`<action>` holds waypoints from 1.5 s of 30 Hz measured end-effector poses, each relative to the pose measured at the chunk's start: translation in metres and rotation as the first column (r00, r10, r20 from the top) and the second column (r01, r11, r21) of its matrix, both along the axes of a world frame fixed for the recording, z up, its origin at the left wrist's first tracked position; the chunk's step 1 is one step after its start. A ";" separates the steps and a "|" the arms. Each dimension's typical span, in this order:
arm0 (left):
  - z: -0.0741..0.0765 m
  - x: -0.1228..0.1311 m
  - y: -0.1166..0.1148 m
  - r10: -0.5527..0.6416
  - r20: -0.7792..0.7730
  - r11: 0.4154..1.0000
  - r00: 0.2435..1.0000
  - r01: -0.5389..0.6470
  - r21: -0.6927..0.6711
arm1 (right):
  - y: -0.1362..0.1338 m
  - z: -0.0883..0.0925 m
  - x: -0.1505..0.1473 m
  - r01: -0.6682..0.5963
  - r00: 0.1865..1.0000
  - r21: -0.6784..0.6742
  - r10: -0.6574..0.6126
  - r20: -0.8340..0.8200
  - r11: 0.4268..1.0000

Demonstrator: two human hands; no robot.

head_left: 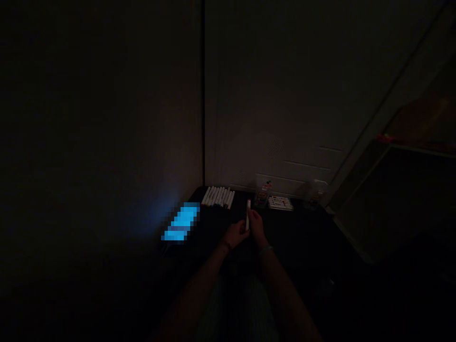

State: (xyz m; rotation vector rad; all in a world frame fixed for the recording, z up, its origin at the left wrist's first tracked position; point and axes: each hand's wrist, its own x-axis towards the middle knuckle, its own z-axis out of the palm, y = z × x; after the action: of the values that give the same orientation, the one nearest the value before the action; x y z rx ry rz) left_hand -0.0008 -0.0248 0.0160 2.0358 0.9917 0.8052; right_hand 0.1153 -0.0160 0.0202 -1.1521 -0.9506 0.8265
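Observation:
In the dim light a white marker (248,216) stands nearly upright between my two hands, over the dark tabletop. My left hand (236,232) is closed round its lower part. From the other side, the fingers of my right hand (257,222) press against the marker's middle and upper part. A row of white markers (218,197) lies side by side at the back left of the table. Further right, beyond my right hand, a flat stack of white markers (280,203) lies on the surface. The darkness hides the finer finger detail.
A bright blue, pixelated screen (181,222) rests at the table's left edge. Clear plastic packages (262,194) stand near the wall, another package (317,194) at the right back. Walls close in behind and to the left. A dark shelf-like frame (392,145) rises on the right.

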 end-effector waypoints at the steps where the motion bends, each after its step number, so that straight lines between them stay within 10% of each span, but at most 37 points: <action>1: -0.001 0.000 0.001 -0.002 0.000 1.000 1.000 0.002 -0.009 | 0.000 0.001 0.000 -0.005 1.000 0.003 0.005 -0.005 1.000; 45: -0.009 -0.001 0.009 -0.056 -0.044 0.998 0.997 0.057 0.037 | 0.000 -0.002 0.008 -0.070 0.998 -0.079 0.069 -0.014 0.994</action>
State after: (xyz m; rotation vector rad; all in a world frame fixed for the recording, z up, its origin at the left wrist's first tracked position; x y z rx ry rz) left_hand -0.0015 -0.0162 0.0066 2.1118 0.9449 0.7587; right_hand 0.1237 -0.0156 0.0185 -1.1869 -0.9597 0.9335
